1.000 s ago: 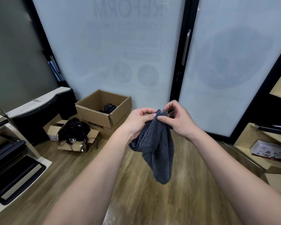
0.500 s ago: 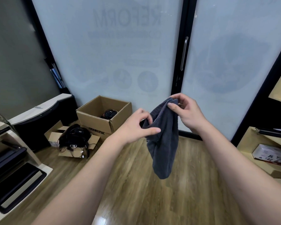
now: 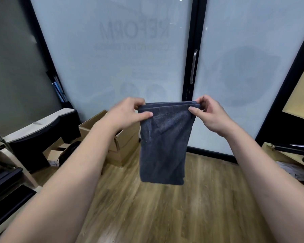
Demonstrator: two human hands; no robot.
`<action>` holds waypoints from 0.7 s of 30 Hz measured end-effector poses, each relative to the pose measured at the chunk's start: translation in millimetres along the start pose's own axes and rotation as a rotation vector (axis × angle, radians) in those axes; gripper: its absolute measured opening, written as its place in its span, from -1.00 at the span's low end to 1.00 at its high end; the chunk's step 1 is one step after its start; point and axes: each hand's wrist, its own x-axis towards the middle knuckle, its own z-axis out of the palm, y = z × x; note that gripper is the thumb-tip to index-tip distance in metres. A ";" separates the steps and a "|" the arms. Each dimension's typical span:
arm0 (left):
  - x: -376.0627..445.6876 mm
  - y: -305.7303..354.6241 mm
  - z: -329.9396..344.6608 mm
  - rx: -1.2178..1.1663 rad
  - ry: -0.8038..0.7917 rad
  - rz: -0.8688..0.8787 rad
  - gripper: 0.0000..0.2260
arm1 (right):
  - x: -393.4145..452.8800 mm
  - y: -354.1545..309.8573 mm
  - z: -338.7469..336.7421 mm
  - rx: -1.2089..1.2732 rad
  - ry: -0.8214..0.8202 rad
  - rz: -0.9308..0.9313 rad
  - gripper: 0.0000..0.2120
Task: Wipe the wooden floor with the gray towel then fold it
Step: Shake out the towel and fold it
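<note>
The gray towel (image 3: 163,142) hangs in the air in front of me, doubled over, its top edge stretched level between my hands. My left hand (image 3: 128,113) pinches the top left corner between thumb and fingers. At the top right corner, my right hand (image 3: 207,113) pinches the towel the same way. The towel's lower end dangles above the wooden floor (image 3: 182,207) without touching it.
Open cardboard boxes (image 3: 123,148) sit on the floor at the left, behind my left forearm. A dark desk (image 3: 42,130) and black shelves (image 3: 5,190) stand further left. Frosted glass doors (image 3: 123,50) close the far side. A low wooden shelf (image 3: 291,160) stands at the right.
My hands rose and moved apart. The left hand took hold of the towel's top corner, and the bunched towel now hangs spread flat between both hands.
</note>
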 end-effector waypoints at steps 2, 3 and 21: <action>2.1 7.2 -4.3 0.262 -0.122 -0.037 -0.62 | 2.0 -3.0 0.6 -0.205 -0.055 -0.038 -0.85; 2.2 7.9 -6.9 0.338 -0.109 -0.044 -0.60 | 1.8 -1.0 2.7 -0.251 -0.079 -0.060 -0.85; -17.5 8.9 16.0 -0.077 0.238 0.261 -0.81 | 4.1 7.8 -0.5 0.049 0.085 -0.192 -0.86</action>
